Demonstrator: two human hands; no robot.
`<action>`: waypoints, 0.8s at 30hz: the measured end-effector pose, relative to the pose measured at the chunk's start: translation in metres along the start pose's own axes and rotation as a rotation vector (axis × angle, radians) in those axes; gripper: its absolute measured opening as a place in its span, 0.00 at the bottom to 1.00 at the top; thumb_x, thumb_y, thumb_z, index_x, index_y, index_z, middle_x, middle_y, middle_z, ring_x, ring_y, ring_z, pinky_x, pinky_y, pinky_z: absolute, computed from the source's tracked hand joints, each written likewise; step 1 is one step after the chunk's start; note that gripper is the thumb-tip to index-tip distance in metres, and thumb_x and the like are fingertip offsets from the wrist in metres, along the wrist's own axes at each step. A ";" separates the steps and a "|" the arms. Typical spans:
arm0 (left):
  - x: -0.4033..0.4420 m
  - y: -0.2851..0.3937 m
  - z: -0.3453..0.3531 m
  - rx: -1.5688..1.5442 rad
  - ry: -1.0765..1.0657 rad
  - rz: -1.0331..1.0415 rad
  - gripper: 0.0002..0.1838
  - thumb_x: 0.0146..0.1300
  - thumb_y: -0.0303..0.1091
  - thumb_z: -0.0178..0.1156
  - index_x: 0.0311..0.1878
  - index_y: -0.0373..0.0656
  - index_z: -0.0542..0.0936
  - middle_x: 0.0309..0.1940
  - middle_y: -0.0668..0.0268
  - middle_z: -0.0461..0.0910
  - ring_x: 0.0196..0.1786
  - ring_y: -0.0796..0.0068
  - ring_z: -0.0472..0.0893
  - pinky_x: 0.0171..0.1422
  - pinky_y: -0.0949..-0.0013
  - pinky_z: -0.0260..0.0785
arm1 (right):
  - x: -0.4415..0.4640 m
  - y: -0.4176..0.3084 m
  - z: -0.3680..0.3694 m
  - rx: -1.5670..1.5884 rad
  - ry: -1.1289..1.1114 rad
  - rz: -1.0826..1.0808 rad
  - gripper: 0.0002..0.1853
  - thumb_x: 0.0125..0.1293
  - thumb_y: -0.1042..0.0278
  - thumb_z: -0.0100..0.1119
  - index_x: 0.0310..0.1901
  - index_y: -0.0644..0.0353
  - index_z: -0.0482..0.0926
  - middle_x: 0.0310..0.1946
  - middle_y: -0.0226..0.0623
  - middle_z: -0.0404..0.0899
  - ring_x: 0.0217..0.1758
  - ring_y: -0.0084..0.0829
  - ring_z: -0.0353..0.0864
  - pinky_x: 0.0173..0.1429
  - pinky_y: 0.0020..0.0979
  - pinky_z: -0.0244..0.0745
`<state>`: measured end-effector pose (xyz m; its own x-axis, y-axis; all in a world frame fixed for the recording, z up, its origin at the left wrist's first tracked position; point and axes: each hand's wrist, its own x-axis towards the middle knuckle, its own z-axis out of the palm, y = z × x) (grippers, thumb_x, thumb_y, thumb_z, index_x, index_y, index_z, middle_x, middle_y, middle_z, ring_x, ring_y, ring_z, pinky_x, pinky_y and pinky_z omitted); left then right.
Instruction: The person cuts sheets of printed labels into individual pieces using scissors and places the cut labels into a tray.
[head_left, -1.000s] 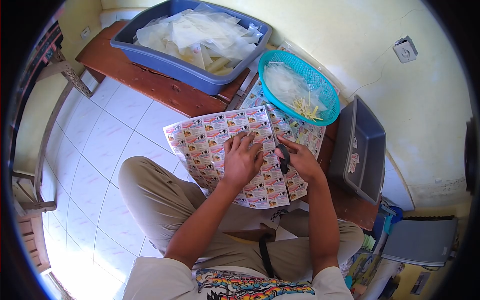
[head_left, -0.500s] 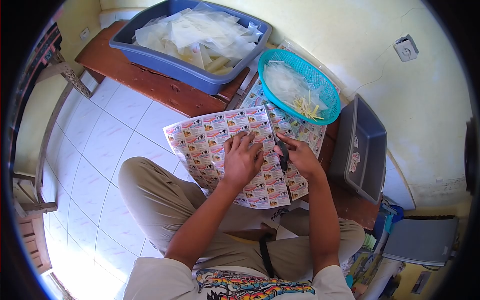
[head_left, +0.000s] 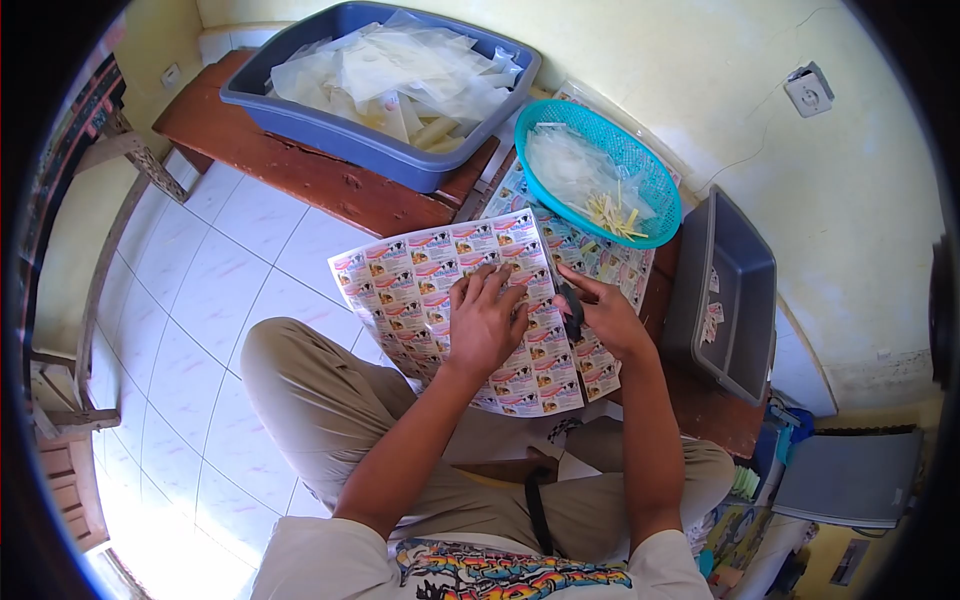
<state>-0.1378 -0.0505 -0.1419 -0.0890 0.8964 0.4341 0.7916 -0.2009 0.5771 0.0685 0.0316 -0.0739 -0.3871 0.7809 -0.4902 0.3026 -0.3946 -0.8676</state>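
A large sheet of printed labels (head_left: 400,300) lies in front of me, curling down at its left and lower edges. My left hand (head_left: 487,318) rests on it with the fingers spread, holding nothing. To its right, my right hand (head_left: 607,315) is closed round the handles of black scissors (head_left: 571,312). Their blades are mostly hidden by the hand and paper. A strip of labels (head_left: 598,372) lies right of a long cut line in the sheet. More printed sheets (head_left: 590,255) are under the teal basket.
A blue-grey tub (head_left: 430,165) of clear plastic bags stands on the reddish wooden bench (head_left: 300,155). The teal basket (head_left: 662,215) holds plastic bags and thin yellowish strips. At the right is a grey tub (head_left: 745,270) with small label pieces. My crossed legs are below.
The strip at the right has shifted slightly away from the sheet. My right hand and the scissors have moved a little; my left hand stays on the paper.
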 end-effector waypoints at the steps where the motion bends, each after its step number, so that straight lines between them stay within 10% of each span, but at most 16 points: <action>1: -0.001 0.001 -0.001 -0.004 -0.005 -0.002 0.16 0.62 0.35 0.75 0.53 0.48 0.90 0.66 0.60 0.84 0.74 0.55 0.77 0.77 0.47 0.62 | -0.001 0.003 -0.002 -0.020 -0.004 -0.027 0.39 0.72 0.65 0.79 0.82 0.56 0.73 0.46 0.24 0.87 0.45 0.14 0.78 0.51 0.22 0.75; 20: -0.004 -0.002 -0.008 0.045 -0.058 0.037 0.20 0.67 0.37 0.74 0.61 0.46 0.88 0.71 0.59 0.82 0.77 0.56 0.75 0.81 0.46 0.60 | -0.057 0.022 0.007 -0.155 0.048 -0.121 0.40 0.70 0.61 0.81 0.80 0.57 0.74 0.39 0.27 0.88 0.41 0.16 0.80 0.46 0.25 0.79; 24: -0.005 -0.005 -0.014 0.029 -0.093 0.079 0.22 0.68 0.36 0.72 0.64 0.43 0.86 0.72 0.56 0.82 0.77 0.56 0.75 0.81 0.47 0.61 | -0.058 0.031 0.016 -0.328 0.151 -0.178 0.36 0.67 0.70 0.76 0.78 0.52 0.78 0.39 0.41 0.91 0.42 0.27 0.90 0.48 0.31 0.83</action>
<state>-0.1495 -0.0590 -0.1373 0.0300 0.9113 0.4107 0.8111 -0.2623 0.5227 0.0865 -0.0337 -0.0741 -0.3340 0.8950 -0.2957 0.5138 -0.0901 -0.8531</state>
